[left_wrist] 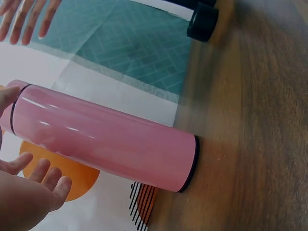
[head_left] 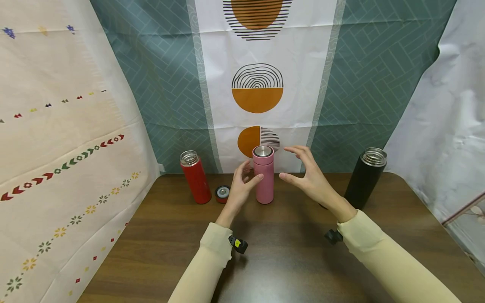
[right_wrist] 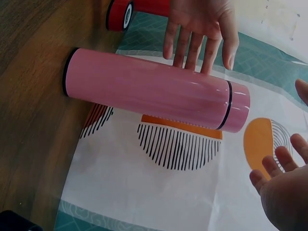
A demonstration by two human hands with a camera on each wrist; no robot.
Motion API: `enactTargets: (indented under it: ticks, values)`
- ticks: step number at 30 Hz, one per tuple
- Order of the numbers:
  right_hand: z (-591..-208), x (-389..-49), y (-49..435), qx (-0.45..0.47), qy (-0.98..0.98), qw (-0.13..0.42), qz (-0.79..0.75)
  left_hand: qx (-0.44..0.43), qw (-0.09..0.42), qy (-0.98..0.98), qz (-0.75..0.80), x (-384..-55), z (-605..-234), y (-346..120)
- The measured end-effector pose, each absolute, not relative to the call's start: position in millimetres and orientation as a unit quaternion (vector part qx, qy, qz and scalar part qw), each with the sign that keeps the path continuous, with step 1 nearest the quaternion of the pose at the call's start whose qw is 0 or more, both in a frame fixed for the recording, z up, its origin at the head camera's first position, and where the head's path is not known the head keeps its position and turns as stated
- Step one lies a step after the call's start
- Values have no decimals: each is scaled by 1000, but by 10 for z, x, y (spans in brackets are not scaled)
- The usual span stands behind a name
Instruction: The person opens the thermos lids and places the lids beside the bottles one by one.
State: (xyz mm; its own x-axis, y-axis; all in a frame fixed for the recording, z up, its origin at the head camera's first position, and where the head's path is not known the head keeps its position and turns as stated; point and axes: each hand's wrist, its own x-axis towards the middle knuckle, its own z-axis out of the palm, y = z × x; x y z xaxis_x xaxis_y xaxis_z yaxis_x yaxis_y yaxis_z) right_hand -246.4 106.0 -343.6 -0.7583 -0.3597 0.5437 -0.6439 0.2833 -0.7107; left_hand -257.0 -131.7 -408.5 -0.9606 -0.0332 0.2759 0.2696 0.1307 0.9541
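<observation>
Left grip by pink bottle, contact unclear, black bottle partly hidden

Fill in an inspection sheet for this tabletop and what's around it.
Surface: brown wood-grain table, shiny toward the near edge.
Job's things: pink flask, upright, lid on.
Clutter: red flask, uncapped, with a red-and-black cap beside it; black flask, uncapped, with a black cap near it.
Hands: left hand open at the pink flask's left, contact unclear; right hand open, apart from it on the right.
Cables: nothing seen.
Surroundings: teal-and-white patterned cloth behind, cream cloth left, white cloth right.
</observation>
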Motion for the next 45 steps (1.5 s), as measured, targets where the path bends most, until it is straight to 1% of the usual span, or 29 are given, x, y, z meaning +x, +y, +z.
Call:
enactTargets:
  ticks: [10,25,32,45]
  values:
    - [-3453,-2560,981,316,-787,137,512,-77,113,-743,-655,-2667,-4140,-1279]
    - [-3520,-2644,955,314,-785,140,515,-77,99,-737,-664,-2728,-4175,-1198]
    - [-3551,-2698,950,310,-781,133,526,-67,78,-747,-657,-2781,-4245,-1185]
    - [-3609,-2803,905,306,-767,125,550,-66,57,-745,-661,-2815,-4315,-1147]
